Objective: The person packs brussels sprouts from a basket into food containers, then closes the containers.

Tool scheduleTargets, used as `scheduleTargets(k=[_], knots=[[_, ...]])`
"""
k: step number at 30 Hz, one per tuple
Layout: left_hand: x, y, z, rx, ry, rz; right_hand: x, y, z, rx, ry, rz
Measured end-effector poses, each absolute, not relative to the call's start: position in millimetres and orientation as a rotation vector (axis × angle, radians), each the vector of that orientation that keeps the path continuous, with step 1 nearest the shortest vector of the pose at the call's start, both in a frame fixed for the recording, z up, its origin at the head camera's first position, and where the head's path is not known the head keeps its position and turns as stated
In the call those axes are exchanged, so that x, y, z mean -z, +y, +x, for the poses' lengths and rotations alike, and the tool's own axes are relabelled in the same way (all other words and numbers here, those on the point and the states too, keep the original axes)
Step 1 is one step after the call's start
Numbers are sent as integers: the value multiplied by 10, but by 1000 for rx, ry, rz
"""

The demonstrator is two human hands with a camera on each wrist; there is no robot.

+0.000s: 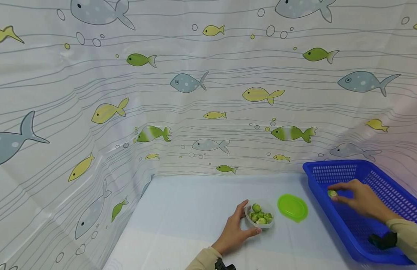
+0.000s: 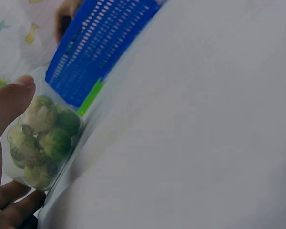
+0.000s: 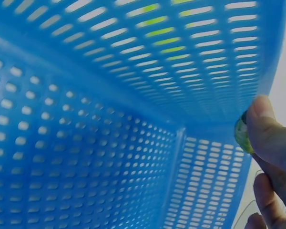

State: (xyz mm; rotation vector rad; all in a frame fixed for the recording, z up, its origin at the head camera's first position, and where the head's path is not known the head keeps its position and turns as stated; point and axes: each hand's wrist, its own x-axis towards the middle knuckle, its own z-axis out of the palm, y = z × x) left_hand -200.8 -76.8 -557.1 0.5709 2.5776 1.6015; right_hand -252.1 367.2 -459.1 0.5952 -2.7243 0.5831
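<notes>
A small clear plastic container [image 1: 260,225] holding several Brussels sprouts [image 2: 57,144] stands on the white table. My left hand [image 1: 230,231] grips it from the left, thumb on the near side and fingers on the far side. Over the blue basket [image 1: 333,220], at its left part, my right hand [image 1: 365,198] pinches a single Brussels sprout [image 3: 243,134] between thumb and finger. The right wrist view looks into the basket [image 3: 86,157], with its perforated floor and slotted walls.
A bright green lid [image 1: 292,207] lies flat on the table between the container and the basket. Behind the table [image 1: 181,210] hangs a white sheet [image 1: 181,157] printed with fish, which also runs along the left side.
</notes>
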Motion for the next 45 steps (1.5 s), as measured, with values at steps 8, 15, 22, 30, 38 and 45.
scheduleTargets(k=[8, 15, 22, 30, 38, 45], knots=[[5588, -772, -2023, -1610, 2578, 584, 4453, 3584, -2535, -692, -2716, 491], [5595, -770, -2010, -1606, 2577, 579, 4398, 3534, -2542, -774, -2689, 475], [5631, -757, -2010, -1606, 2572, 571, 4363, 3470, -2561, -808, -2658, 466], [5595, -754, -2009, -1615, 2572, 578, 4288, 3240, -2552, -883, -2628, 473], [5558, -756, -2002, -1620, 2570, 578, 4292, 2979, -2531, -935, -2640, 531], [5536, -762, -1991, -1613, 2580, 587, 4303, 2731, -2511, -1011, -2657, 566]])
